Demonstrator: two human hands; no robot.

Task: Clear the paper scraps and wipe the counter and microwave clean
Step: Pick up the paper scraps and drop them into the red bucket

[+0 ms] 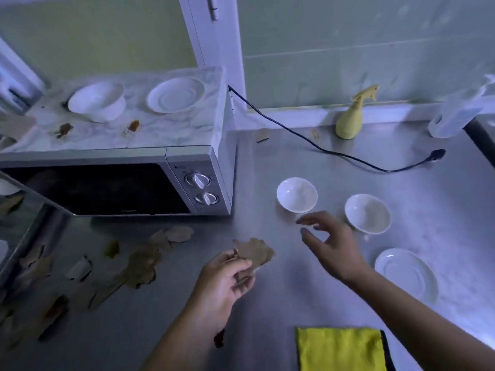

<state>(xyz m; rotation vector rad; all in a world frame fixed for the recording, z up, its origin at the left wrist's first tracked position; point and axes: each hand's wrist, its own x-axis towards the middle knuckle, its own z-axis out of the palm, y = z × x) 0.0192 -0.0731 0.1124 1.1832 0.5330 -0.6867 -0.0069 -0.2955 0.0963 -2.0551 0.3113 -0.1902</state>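
Brown paper scraps lie scattered over the steel counter in front of the microwave and to the left. My left hand pinches a bunch of brown scraps just above the counter. My right hand hovers open, fingers spread, between the two small white bowls, holding nothing. One more scrap rests at the back beside the microwave. The microwave's door hangs open at the left, and brown stains mark its top. A folded yellow cloth sits at the counter's near edge.
Two small white bowls and a white plate stand on the right. A bowl and a plate sit on the microwave. A yellow spray bottle, a clear jug and the black power cord occupy the back.
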